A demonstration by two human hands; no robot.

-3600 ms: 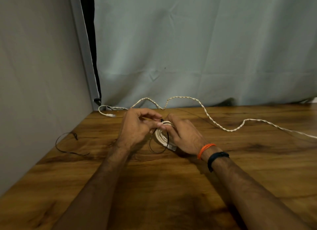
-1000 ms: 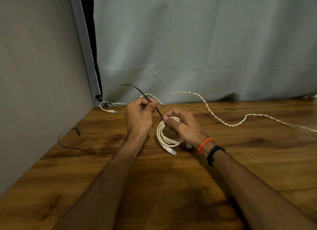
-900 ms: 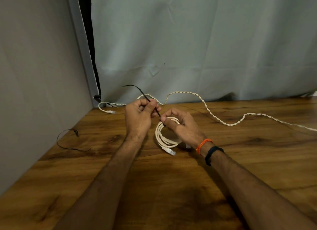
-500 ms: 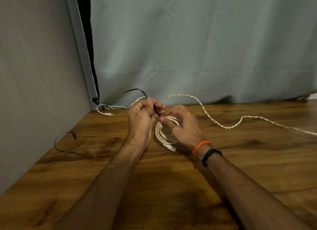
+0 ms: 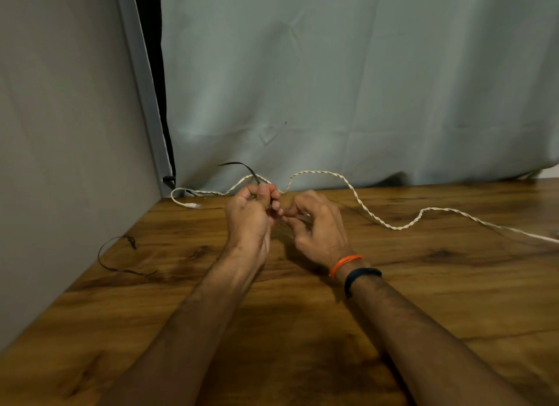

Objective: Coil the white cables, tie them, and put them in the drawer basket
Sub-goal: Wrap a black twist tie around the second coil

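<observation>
1. Tabletop [image 5: 393, 299] of dark, knotty wood fills the lower view and runs back to a pale blue-grey curtain [image 5: 348, 88]; a plain grey wall [image 5: 60, 118] closes the left side, with a dark gap in the corner between the two.
2. Twisted white cable [image 5: 357, 198] snakes loose along the back of the tabletop, from a plug end near the left corner, behind the hands, and off to the right edge.
3. Black tie [image 5: 104, 262] lies alone on the wood near the wall, well apart from the hands.
4. Both hands are raised together over the middle of the tabletop, knuckles nearly touching. The coiled cable is almost wholly hidden behind them; only a pale sliver shows at the right hand's fingers, so its exact position cannot be told.
5. Left hand [image 5: 248, 218] is clenched, thumb pressed against the curled fingers, pinching a second black tie [image 5: 242, 166] whose free end arcs up and to the left above the fist.
6. Right hand [image 5: 317, 227] is half curled, its fingers [image 5: 290, 214] bent inward toward the left fist and touching it at the tips; what they grip is hidden, so I cannot tell whether they hold the coil or the tie.
7. Right wrist wears an orange band [image 5: 344, 262] and a dark band [image 5: 361, 275] just below it.
</observation>
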